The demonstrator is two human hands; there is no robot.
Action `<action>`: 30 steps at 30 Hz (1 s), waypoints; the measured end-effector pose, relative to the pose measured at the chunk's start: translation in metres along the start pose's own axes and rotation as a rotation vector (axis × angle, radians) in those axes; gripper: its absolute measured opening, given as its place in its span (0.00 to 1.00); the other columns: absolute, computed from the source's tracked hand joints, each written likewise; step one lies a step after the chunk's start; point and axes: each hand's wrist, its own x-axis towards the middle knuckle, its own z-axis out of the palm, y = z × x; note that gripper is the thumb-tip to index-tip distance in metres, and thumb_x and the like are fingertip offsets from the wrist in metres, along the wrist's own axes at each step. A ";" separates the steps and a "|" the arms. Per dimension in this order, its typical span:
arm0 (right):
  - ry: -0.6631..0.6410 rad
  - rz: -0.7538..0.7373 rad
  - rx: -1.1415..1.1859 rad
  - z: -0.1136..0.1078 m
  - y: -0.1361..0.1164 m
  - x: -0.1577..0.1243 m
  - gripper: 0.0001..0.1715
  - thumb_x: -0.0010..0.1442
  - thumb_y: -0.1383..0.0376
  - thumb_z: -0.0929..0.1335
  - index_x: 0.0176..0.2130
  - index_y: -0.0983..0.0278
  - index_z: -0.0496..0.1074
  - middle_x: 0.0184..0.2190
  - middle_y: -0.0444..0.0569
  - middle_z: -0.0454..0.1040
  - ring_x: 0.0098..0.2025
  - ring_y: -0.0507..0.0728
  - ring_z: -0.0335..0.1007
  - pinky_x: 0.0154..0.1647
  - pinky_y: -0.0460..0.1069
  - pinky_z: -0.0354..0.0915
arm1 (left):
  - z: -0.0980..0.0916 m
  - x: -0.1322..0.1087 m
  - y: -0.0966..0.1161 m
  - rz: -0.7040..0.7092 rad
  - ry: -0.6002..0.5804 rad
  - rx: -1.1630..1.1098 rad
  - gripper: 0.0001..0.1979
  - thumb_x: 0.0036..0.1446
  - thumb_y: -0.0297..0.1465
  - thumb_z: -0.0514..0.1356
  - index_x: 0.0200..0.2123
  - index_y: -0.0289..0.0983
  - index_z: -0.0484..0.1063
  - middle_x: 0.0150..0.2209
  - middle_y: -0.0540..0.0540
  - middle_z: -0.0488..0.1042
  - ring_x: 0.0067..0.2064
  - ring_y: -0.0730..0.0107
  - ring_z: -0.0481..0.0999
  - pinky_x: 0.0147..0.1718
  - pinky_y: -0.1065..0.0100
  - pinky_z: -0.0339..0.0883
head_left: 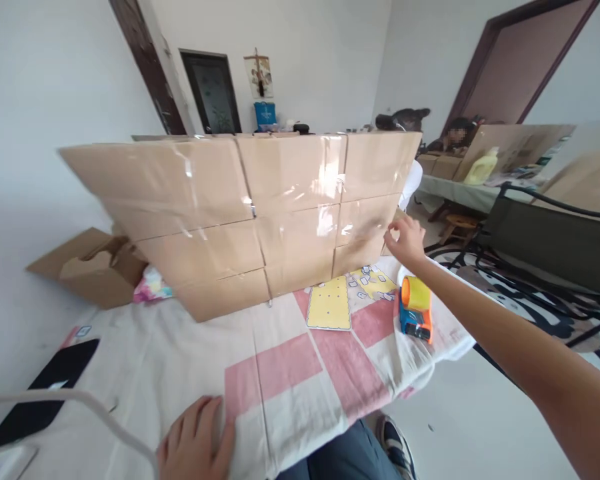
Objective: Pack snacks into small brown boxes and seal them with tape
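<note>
My left hand [197, 440] rests on the tablecloth [300, 407] near the front edge, its fingers stretched out and holding nothing. Raised by the right end of a tall cardboard panel [300, 233], my right hand [407, 239] has thumb and fingers pinched together. Whatever may be between those fingertips is too small to tell. Below that hand lie a yellow card with small dots [329, 305] and a second yellow sheet [380, 283] with several small white pieces on and around it. Nearer the right edge sits a blue and orange plastic object with a yellow cylinder [417, 295].
An open cardboard box [97, 270] and a colourful packet [153, 285] stand at the left, with a black flat object [45, 387] closer in. A white cable [80, 395] crosses the front left. On the right are a dark folding chair [555, 240] and people behind another table.
</note>
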 end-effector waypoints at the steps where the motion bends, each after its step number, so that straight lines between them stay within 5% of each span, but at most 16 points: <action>1: -0.029 -0.149 0.042 0.000 -0.030 -0.011 0.08 0.60 0.62 0.65 0.37 0.64 0.70 0.41 0.56 0.71 0.49 0.65 0.66 0.53 0.61 0.60 | -0.001 0.000 0.002 0.012 0.018 0.002 0.18 0.63 0.38 0.53 0.51 0.40 0.75 0.55 0.41 0.76 0.55 0.51 0.73 0.51 0.51 0.64; 5: -0.297 -0.732 0.262 0.023 -0.175 -0.078 0.05 0.62 0.67 0.65 0.37 0.64 0.70 0.37 0.54 0.72 0.42 0.61 0.67 0.47 0.56 0.63 | -0.008 0.000 0.010 0.027 0.045 -0.059 0.15 0.63 0.33 0.54 0.50 0.41 0.76 0.54 0.41 0.76 0.55 0.53 0.73 0.53 0.52 0.62; 9: -0.589 -1.003 0.364 0.066 -0.326 -0.157 0.13 0.63 0.63 0.66 0.46 0.64 0.72 0.45 0.57 0.73 0.47 0.63 0.68 0.49 0.58 0.66 | -0.014 -0.001 0.014 -0.030 0.039 -0.215 0.13 0.63 0.30 0.57 0.49 0.41 0.76 0.54 0.42 0.76 0.57 0.55 0.71 0.56 0.52 0.59; 13: -0.783 -0.685 0.582 0.112 -0.464 -0.184 0.29 0.59 0.63 0.69 0.59 0.61 0.67 0.67 0.55 0.60 0.57 0.62 0.69 0.57 0.57 0.67 | -0.015 -0.002 0.014 -0.112 0.065 -0.390 0.11 0.60 0.30 0.60 0.46 0.41 0.76 0.53 0.44 0.76 0.57 0.56 0.71 0.58 0.53 0.58; 17: -0.780 -0.341 0.615 0.153 -0.575 -0.151 0.35 0.59 0.64 0.69 0.63 0.68 0.62 0.65 0.61 0.63 0.62 0.62 0.66 0.62 0.53 0.65 | -0.012 -0.001 0.014 -0.153 0.100 -0.504 0.10 0.59 0.29 0.61 0.44 0.42 0.75 0.51 0.46 0.76 0.55 0.58 0.71 0.57 0.55 0.59; 21: -0.710 -0.142 0.588 0.179 -0.631 -0.107 0.43 0.63 0.64 0.65 0.71 0.74 0.48 0.71 0.70 0.50 0.66 0.69 0.61 0.63 0.61 0.64 | 0.000 -0.001 0.016 -0.195 0.127 -0.557 0.11 0.58 0.32 0.62 0.45 0.43 0.75 0.51 0.47 0.76 0.54 0.57 0.70 0.57 0.53 0.59; 24: -0.619 -0.204 0.606 0.191 -0.643 -0.086 0.44 0.65 0.68 0.62 0.74 0.62 0.42 0.75 0.60 0.40 0.68 0.71 0.57 0.65 0.66 0.59 | 0.012 -0.001 0.019 -0.224 0.120 -0.545 0.14 0.55 0.36 0.64 0.46 0.43 0.76 0.50 0.44 0.75 0.54 0.53 0.69 0.57 0.49 0.58; 26: -0.619 -0.294 0.651 0.200 -0.649 -0.077 0.43 0.64 0.70 0.62 0.73 0.56 0.46 0.75 0.54 0.43 0.67 0.72 0.58 0.66 0.67 0.57 | 0.017 -0.001 0.020 -0.235 0.080 -0.529 0.17 0.54 0.38 0.65 0.47 0.42 0.76 0.52 0.41 0.75 0.55 0.49 0.68 0.58 0.46 0.56; 30: -0.740 -0.169 0.731 0.223 -0.664 -0.065 0.38 0.63 0.68 0.65 0.69 0.68 0.55 0.67 0.65 0.61 0.63 0.71 0.63 0.65 0.65 0.59 | 0.014 0.001 0.020 -0.260 -0.009 -0.535 0.16 0.55 0.36 0.64 0.47 0.42 0.77 0.53 0.39 0.74 0.56 0.46 0.66 0.58 0.43 0.56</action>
